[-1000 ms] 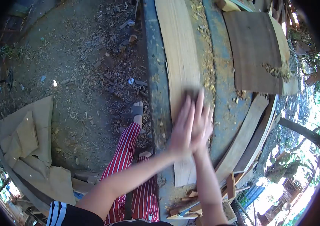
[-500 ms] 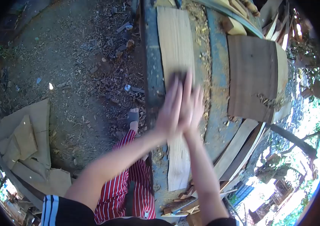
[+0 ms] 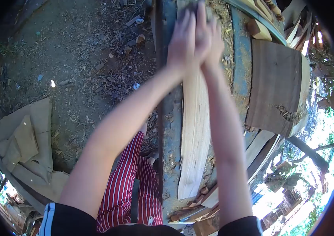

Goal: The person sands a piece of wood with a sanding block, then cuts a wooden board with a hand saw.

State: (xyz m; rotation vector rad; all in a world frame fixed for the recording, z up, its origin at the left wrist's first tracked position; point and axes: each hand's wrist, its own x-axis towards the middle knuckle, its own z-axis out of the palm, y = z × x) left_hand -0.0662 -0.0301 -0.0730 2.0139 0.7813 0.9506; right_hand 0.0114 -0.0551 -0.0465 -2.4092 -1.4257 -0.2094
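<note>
A long pale wooden board [image 3: 195, 137] lies lengthwise on the worn blue bench, its far end covered by my hands. My left hand [image 3: 182, 45] and my right hand [image 3: 213, 44] are side by side over that far part, arms stretched out. Between and under them is a dark block-like tool [image 3: 191, 6], mostly hidden and blurred, so its exact kind does not show. The fingers of both hands point forward and close around its sides, pressing it on the board.
Shavings line the blue bench [image 3: 241, 70]. To the right sits a wide brown board [image 3: 275, 78], with a wood block [image 3: 259, 30] beyond it. Wood strips and offcuts [image 3: 198, 214] lie at the near end. Pale sheets [image 3: 25, 141] rest on the littered ground at left.
Both hands have moved forward along the board with the dark tool, from its middle to its far end. The arms are now straighter, and more of the near board shows.
</note>
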